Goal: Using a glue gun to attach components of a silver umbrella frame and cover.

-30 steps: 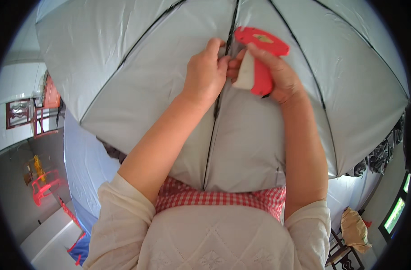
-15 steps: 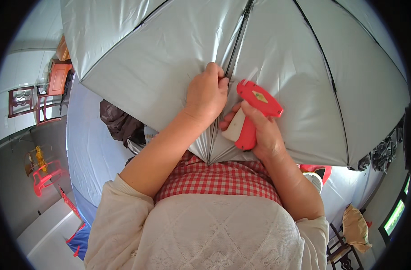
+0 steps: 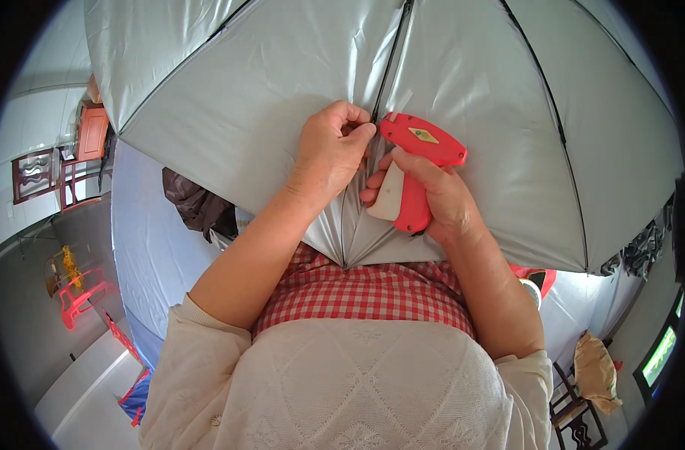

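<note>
An opened umbrella [image 3: 245, 97] with a silver lining spreads across my lap, its inner side facing up. Along its middle panel seam runs a dark metal rib [image 3: 391, 67]. My left hand [image 3: 329, 154] is closed in a pinch beside that rib; whatever lies between thumb and fingers is too small to make out. In my right hand [image 3: 449, 201] is a red tagging gun [image 3: 426, 142] with a white trigger, my fingers wrapped round its handle and trigger. The gun's front end points left at the rib, close to my left fingertips. The needle itself cannot be made out.
Under the umbrella is a pale blue covered surface [image 3: 143, 217], with dark brown crumpled fabric [image 3: 196, 199] at its left. Black crumpled plastic [image 3: 642, 244] lies at the right edge. Wooden chairs [image 3: 80, 184] and a red plastic stool [image 3: 80, 304] stand off to the left.
The tagging gun has moved up and left, bringing its front end to the rib. My left hand has shifted slightly left, and the umbrella's left corner has slid a little left too.
</note>
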### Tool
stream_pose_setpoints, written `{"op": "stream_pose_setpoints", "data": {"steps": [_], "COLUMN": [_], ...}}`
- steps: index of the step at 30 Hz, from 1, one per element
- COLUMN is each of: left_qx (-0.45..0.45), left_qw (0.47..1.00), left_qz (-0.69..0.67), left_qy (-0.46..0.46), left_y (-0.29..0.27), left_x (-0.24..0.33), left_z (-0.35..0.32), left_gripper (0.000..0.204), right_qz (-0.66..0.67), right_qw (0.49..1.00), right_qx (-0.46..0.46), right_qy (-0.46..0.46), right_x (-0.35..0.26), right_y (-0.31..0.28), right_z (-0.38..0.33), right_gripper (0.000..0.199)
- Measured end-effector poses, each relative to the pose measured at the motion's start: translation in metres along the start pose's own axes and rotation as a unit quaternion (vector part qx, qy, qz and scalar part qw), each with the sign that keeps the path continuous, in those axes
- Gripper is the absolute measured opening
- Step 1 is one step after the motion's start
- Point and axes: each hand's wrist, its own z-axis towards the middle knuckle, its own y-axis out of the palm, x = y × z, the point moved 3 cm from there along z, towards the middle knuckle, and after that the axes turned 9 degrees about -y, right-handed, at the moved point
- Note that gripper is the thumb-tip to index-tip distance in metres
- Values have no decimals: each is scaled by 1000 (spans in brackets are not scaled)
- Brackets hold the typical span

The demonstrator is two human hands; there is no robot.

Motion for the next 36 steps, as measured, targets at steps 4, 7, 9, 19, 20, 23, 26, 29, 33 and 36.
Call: {"op": "stream_pose_setpoints", "data": {"steps": [4,7,9,19,20,23,26,29,33,36], "left_qx": [6,7,9,7,4,20,69,157,259,295], "left_qw": [1000,1000,1000,1000,1000,999,981,899,786,749], "left_qz": [-23,-25,-20,-6,-6,23,161,378,546,514], "left_qy": [2,-1,-2,13,15,20,88,154,131,296], "left_y": [-3,-2,-3,2,4,-4,-25,-83,-163,-102], "left_x": [0,2,3,2,4,-9,4,47,72,68], "left_z": [2,1,2,-2,-4,5,5,15,54,80], "left_gripper": [8,5,5,10,8,15,23,47,64,67], "right_qz": [53,60,63,58,18,-67,-83,-114,-117,-88], "right_qw": [998,997,997,998,1000,998,996,992,982,985], "right_qx": [-36,-43,-43,-2,-14,6,-7,8,65,80], "right_qy": [14,17,19,13,-13,-6,-15,-56,-133,-129], "right_x": [0,1,2,2,2,-3,-19,-61,-86,-43], "right_y": [-1,-3,-3,3,4,10,10,0,-11,-11], "right_z": [-1,-1,0,2,4,6,0,-19,-30,-8], "right_gripper": [27,28,28,26,24,20,24,28,29,30]}}
